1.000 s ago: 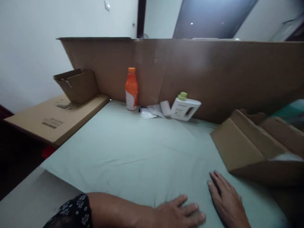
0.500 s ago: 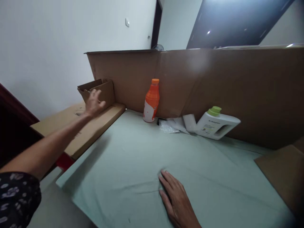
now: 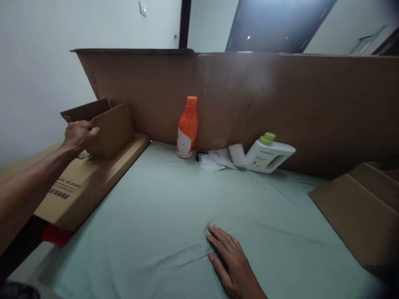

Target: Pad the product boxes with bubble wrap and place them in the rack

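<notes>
My left hand (image 3: 79, 135) is closed on the near edge of a small open cardboard box (image 3: 114, 128), fingers hooked over its rim. The box stands on a long flat carton (image 3: 93, 178) at the left, and its inside is mostly hidden. My right hand (image 3: 230, 259) rests flat on the pale green cloth (image 3: 162, 216), fingers a little apart, holding nothing. An orange bottle (image 3: 187, 126) with a white label stands upright at the back. Right of it, a white jug (image 3: 269, 155) with a green cap leans tilted beside bubble wrap (image 3: 213, 162).
A tall cardboard panel (image 3: 224, 95) runs along the back edge of the cloth. At the right lies another cardboard piece with flaps (image 3: 355, 211). A dark object (image 3: 201, 156) pokes out behind the bubble wrap. A white wall (image 3: 37, 54) borders the left side.
My left hand has gone from open fingers near the small box to gripping its rim. The box now appears wider open and nearer. My view has shifted; my right hand stays on the cloth.
</notes>
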`<state>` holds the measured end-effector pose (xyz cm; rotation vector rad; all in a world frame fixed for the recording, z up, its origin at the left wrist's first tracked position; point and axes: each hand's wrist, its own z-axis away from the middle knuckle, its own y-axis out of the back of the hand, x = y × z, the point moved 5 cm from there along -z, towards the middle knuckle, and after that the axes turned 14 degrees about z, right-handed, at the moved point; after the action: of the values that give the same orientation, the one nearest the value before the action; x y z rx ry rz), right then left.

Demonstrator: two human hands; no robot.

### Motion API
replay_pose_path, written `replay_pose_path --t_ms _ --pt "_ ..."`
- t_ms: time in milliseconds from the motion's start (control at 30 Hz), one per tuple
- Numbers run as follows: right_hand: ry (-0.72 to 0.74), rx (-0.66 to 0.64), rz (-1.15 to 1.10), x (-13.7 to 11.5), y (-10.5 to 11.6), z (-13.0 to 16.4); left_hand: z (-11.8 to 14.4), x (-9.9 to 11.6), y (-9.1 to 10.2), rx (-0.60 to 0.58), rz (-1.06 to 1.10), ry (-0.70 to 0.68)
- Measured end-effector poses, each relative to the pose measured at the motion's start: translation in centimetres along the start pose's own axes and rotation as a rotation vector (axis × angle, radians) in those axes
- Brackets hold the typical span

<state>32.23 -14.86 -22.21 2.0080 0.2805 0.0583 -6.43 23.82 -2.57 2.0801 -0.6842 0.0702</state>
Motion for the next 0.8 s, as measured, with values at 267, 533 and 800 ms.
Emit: replay_pose_path --t_ms 267,533,800 --pt "-0.235 -0.028 -0.193 1.3 -0.4 -0.1 17.3 9.4 4.6 -0.018 0.310 -0.219" --pt "-0.445 -0.129 -0.409 2.8 2.3 6.2 28.5 17.4 4.1 -0.095 0.675 -0.532" --pt "-0.551 -0.101 -0.509 3.9 4.3 5.3 29.9 17.7 -4.4 -0.394 0.862 0.117"
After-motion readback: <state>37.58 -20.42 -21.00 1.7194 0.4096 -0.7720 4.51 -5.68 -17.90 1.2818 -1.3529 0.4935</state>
